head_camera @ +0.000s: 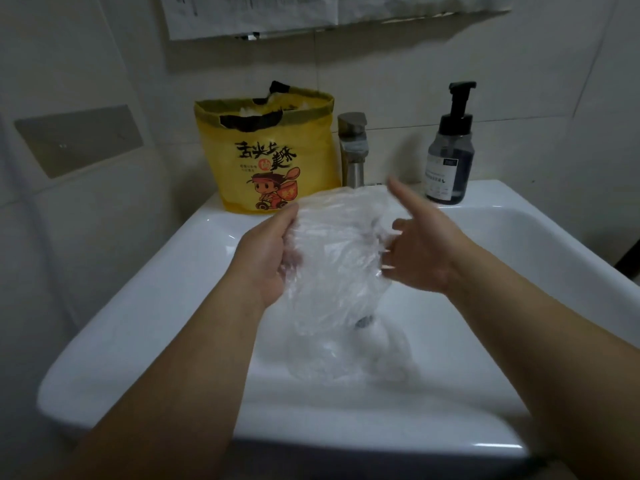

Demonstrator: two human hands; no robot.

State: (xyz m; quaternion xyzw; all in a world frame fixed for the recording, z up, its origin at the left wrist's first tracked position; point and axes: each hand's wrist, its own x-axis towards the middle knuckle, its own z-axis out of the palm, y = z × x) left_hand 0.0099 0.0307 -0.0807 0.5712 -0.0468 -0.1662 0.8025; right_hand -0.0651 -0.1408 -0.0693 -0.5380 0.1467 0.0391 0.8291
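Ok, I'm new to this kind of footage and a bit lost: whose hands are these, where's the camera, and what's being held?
There is no machine here. A person wears one wide-angle camera on the head, looking down at their own bare hands over a white sink. The left hand grips a crumpled clear plastic bag above the basin. The right hand touches the bag's other edge with its index finger straight; whether it grips is unclear. On the ledge behind stand a yellow printed bag, a metal tap and a dark pump bottle.
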